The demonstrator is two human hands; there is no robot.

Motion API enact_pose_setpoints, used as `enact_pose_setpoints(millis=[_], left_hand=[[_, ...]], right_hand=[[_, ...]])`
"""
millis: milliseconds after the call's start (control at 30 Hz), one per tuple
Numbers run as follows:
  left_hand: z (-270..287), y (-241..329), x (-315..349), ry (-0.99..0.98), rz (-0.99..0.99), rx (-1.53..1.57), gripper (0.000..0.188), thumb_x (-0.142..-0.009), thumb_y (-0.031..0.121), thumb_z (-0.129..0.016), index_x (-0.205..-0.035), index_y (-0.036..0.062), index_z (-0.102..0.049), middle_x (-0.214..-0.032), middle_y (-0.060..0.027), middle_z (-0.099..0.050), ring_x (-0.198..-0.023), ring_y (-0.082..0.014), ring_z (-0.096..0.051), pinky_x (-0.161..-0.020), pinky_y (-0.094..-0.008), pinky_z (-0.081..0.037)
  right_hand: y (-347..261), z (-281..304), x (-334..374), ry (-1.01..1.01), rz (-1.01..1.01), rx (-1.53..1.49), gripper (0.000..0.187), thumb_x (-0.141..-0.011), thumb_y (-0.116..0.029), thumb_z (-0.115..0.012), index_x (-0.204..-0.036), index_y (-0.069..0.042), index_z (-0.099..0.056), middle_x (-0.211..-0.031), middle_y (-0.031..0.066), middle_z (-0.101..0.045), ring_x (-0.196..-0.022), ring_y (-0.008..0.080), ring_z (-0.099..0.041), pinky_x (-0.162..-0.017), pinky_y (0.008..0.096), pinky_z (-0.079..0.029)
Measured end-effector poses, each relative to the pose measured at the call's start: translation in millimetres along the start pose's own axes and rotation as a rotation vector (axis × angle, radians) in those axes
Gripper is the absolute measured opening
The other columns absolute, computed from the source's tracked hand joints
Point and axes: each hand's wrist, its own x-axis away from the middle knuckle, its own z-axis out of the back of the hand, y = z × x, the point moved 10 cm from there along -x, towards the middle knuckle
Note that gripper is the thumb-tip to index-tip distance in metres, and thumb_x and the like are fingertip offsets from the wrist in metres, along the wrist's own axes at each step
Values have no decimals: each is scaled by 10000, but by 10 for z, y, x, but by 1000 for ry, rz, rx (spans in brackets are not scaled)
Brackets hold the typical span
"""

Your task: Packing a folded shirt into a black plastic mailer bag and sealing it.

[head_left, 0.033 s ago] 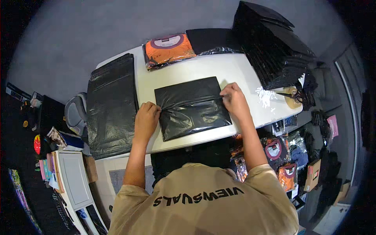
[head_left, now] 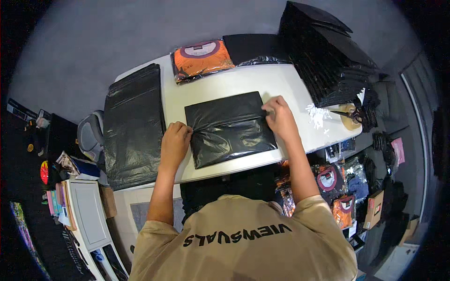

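A folded black plastic mailing bag (head_left: pixel 234 143) lies flat before me on the white table (head_left: pixel 225 83), a crease running across its middle. At the left end of that crease, my left hand (head_left: pixel 176 140) pinches the bag's edge with thumb and forefinger. My right hand (head_left: pixel 281 118) is at the opposite edge, its fingers curled in a pinch on the bag near the other end of the crease; the fingertips are slightly blurred.
Flat black bags (head_left: pixel 133 129) are stacked on the left. Behind lie an orange garment in clear wrap (head_left: pixel 204 57) and a black package (head_left: pixel 255 48). A tall black stack (head_left: pixel 323 61), scissors (head_left: pixel 349 113) and white scraps (head_left: pixel 318 116) occupy the right. Wrapped garments (head_left: pixel 328 180) sit below.
My right fingers have shifted very slightly along the bag's right edge. My left hand and the bag stay as they were.
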Motion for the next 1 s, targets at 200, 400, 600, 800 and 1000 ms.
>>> enact_pose_setpoints(millis=[200, 400, 600, 800, 1000], left_hand=[[-11, -74, 27, -41, 13, 19, 101, -882, 32, -763, -977, 46, -733, -1012, -121, -661, -969, -347, -655, -854, -453, -550], [71, 206, -154, -26, 26, 110, 160, -878, 12, -750, -1034, 38, -723, -1096, -139, -681, -1116, -372, -637, -995, -477, -510], [-436, 993, -30, -213, -255, 62, 430, -991, 171, -681, -1383, -2, -657, -1505, -189, -604, -1462, -393, -503, -1240, -552, -353], [-183, 419, 286, -279, 107, -118, 488, -1070, 277, -595, -1485, 21, -594, -1575, -161, -569, -1527, -394, -434, -1288, -607, -251], [11, 648, -24, -11, -25, -22, 363, -965, 144, -710, -1301, 9, -688, -1301, -164, -678, -1295, -378, -577, -1148, -543, -415]], right_hand=[[-793, -694, -403, -114, 224, -20, 463, -976, -219, -742, -1423, -136, -657, -1504, 218, -577, -1404, 444, -537, -1177, 520, -443], [-657, -1383, -259, -342, 187, 282, 559, -1103, -403, -524, -1633, -238, -460, -1711, 205, -357, -1626, 418, -240, -1268, 705, -218], [-641, -1445, -243, -360, 190, 297, 561, -1122, -399, -471, -1661, -252, -422, -1740, 193, -313, -1630, 418, -227, -1292, 671, -184], [-606, -1427, -218, -371, 201, 289, 562, -1129, -404, -444, -1667, -245, -412, -1751, 201, -286, -1639, 417, -199, -1299, 655, -175], [-585, -1382, -214, -371, 182, 360, 572, -1130, -404, -449, -1680, -259, -388, -1768, 178, -255, -1642, 409, -193, -1303, 641, -171]])
